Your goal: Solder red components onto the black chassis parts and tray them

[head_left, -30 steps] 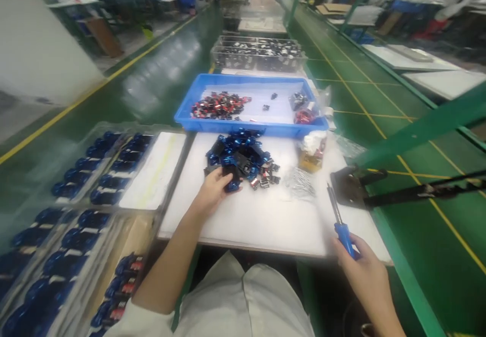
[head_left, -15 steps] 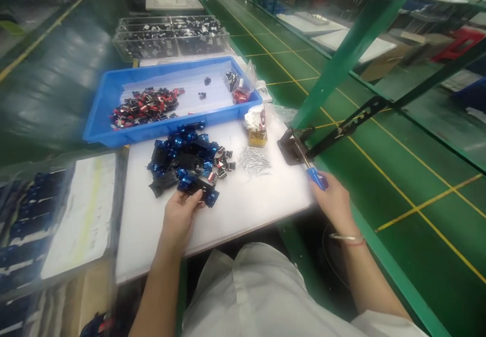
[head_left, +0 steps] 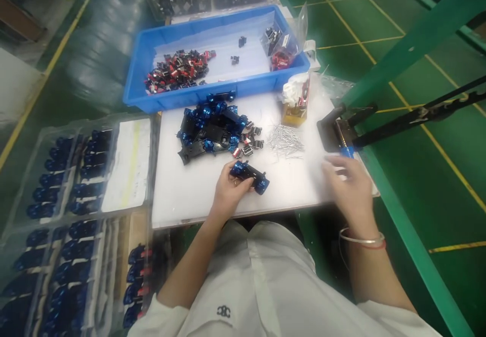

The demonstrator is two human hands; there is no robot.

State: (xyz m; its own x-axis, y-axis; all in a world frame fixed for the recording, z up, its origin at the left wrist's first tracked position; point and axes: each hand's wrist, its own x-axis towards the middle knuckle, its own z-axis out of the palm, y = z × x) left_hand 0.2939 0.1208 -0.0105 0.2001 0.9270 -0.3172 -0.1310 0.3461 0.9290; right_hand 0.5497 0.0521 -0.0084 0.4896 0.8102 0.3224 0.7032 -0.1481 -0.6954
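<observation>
Over the near side of one white table (head_left: 190,200), the left hand (head_left: 228,190) pinches one part (head_left: 253,173), flat and black with two glossy blue ends. To the right, the blurred right hand (head_left: 353,190) curls by one blue handle (head_left: 346,151); whether it grips, I cannot tell. On the far side, one plastic tray (head_left: 228,87) holds two loose clips (head_left: 242,41) beside a jumbled heap (head_left: 178,71). Thin metal pins (head_left: 286,140), too many to count, lie nearer.
</observation>
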